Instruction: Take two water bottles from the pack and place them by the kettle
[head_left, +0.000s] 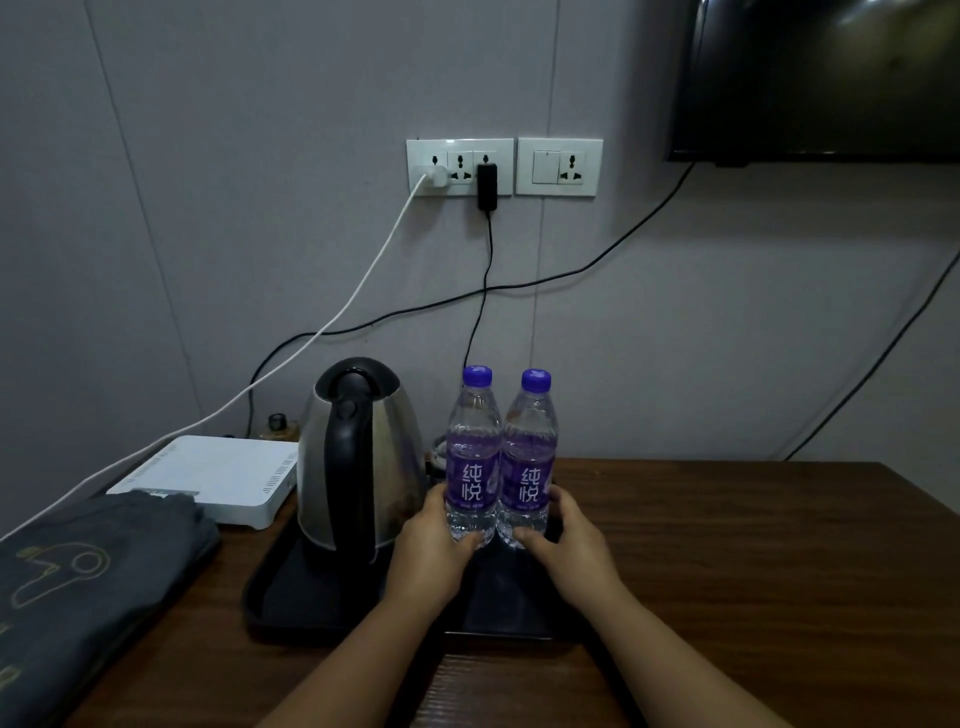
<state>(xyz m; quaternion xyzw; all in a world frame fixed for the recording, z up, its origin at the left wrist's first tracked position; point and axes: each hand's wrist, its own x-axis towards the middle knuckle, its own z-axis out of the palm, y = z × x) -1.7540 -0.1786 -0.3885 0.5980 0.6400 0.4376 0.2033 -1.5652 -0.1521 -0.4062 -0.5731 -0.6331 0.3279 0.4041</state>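
Two clear water bottles with purple caps and purple labels stand upright side by side on a black tray (291, 608), just right of a steel kettle (358, 457) with a black handle. My left hand (434, 545) wraps the base of the left bottle (471, 457). My right hand (566, 545) wraps the base of the right bottle (527, 462). The two bottles touch each other. No pack of bottles is in view.
The tray lies on a dark wooden table (753, 571) against a grey wall. A white router box (218, 475) and folded dark cloth (88, 582) sit at the left. Cables hang from wall sockets (460, 166) behind the kettle. A dark screen (821, 78) hangs top right.
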